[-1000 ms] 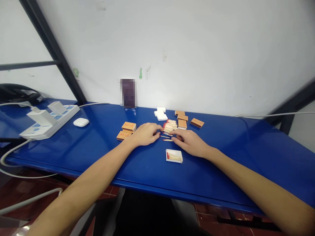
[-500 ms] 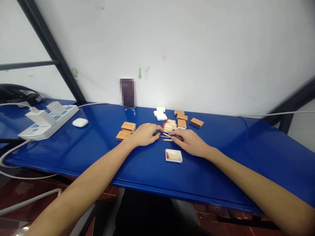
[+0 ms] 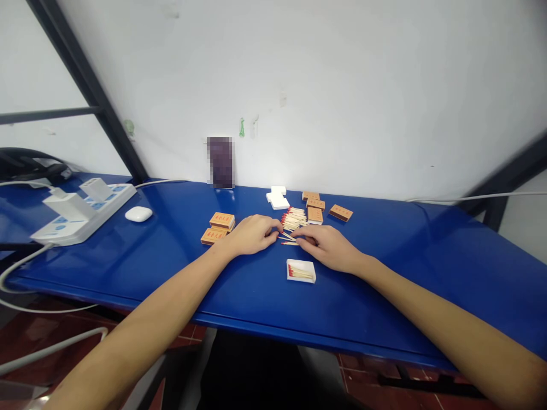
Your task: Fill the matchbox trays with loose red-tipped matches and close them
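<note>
Several loose matches (image 3: 287, 236) with red heads lie on the blue table between my two hands. My left hand (image 3: 255, 234) rests on the table at their head side, thumb and forefinger apart, fingertips close to the heads. From the other side, my right hand (image 3: 331, 246) closes its thumb and forefinger around the plain ends of matches; how many it grips is hidden. Just behind the fingertips is a heap of matches (image 3: 294, 217), heads mostly to the left. Nearer me sits a white matchbox tray (image 3: 301, 278), partly filled with matches.
Orange matchboxes (image 3: 222, 220) are stacked left of my left hand. More matchboxes (image 3: 315, 204) lie behind the heap, with one matchbox (image 3: 341, 212) apart at right. White empty trays (image 3: 278, 200) lie near the wall. A power strip (image 3: 85, 216) and a white earphone case (image 3: 138, 214) are at left.
The matches between my hands have shifted slightly and lie closer together at the right fingertips. Both hands stay almost in place; the whole view has drifted a little.
</note>
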`<state>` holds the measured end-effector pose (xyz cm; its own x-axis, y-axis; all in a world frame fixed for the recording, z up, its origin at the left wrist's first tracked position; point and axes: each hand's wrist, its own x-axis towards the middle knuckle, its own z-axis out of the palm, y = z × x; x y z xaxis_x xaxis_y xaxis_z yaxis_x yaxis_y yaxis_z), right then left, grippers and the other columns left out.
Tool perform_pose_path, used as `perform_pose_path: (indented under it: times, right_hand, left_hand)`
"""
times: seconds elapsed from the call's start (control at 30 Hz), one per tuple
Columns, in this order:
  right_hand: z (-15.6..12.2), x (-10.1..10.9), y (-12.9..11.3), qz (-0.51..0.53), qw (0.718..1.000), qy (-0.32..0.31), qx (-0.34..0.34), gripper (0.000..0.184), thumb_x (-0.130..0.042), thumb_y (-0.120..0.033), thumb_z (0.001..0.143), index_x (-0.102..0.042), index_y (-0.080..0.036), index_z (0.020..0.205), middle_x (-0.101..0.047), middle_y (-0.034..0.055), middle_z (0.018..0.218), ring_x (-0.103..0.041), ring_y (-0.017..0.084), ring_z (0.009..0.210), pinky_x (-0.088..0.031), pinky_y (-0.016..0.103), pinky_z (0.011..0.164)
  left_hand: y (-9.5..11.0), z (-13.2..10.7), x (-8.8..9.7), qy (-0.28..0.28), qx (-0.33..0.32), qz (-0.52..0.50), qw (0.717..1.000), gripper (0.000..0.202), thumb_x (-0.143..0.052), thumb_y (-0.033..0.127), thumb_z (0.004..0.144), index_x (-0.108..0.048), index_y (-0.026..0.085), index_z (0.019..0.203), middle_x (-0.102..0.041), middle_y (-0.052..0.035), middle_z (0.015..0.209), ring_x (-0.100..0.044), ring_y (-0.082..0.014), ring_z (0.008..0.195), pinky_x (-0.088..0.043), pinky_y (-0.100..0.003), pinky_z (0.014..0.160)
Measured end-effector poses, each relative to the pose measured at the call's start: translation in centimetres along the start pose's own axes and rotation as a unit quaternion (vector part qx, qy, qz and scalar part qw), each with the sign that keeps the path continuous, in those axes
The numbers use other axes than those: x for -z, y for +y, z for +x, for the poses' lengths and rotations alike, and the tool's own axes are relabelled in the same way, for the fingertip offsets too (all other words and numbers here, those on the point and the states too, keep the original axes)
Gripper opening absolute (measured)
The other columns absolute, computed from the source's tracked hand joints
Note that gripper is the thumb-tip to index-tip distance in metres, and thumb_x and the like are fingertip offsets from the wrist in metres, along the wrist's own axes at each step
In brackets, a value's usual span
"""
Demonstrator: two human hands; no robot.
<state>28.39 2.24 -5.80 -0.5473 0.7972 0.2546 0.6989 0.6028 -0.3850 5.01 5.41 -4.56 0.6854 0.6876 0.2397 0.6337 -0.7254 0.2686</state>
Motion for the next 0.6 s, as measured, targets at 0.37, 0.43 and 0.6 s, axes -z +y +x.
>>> perform_pose_path:
  times: [0.37,0.43,0.6]
  right_hand:
    - [-0.09,-0.08,0.25,0.005,1.000,-0.007,0.011,0.030,-0.044,-0.024,0.095,-0.069,-0.022,0.112,-0.073,0.0055,0.103,-0.065,0.020,0.089,-0.047,0.034,0.078]
    - [-0.09,-0.07,0.20,0.005,1.000,-0.004,0.010,0.029,-0.045,-0.023,0.095,-0.069,-0.022,0.111,-0.073,0.0054,0.102,-0.065,0.020,0.087,-0.047,0.033,0.077]
    - [0.00,0.09,-0.01,-0.006,1.000,-0.003,-0.004,0.031,-0.047,-0.016,0.088,-0.070,-0.021,0.109,-0.072,0.0048,0.093,-0.064,0.019,0.080,-0.045,0.031,0.072]
  left_hand:
    - [0.09,-0.02,0.07,0.002,-0.007,-0.012,1.000,0.026,-0.048,0.018,0.086,-0.068,0.020,0.102,-0.063,0.0006,0.069,-0.056,-0.0141,0.064,-0.037,-0.026,0.062]
    - [0.13,-0.06,0.12,0.001,-0.008,-0.016,1.000,0.022,-0.048,0.018,0.084,-0.068,0.019,0.096,-0.061,0.0015,0.065,-0.054,-0.0136,0.061,-0.035,-0.026,0.060]
    - [0.22,-0.21,0.28,-0.002,-0.025,-0.026,0.999,0.019,-0.047,0.017,0.082,-0.065,0.020,0.088,-0.056,0.0031,0.060,-0.050,-0.0127,0.057,-0.034,-0.025,0.059]
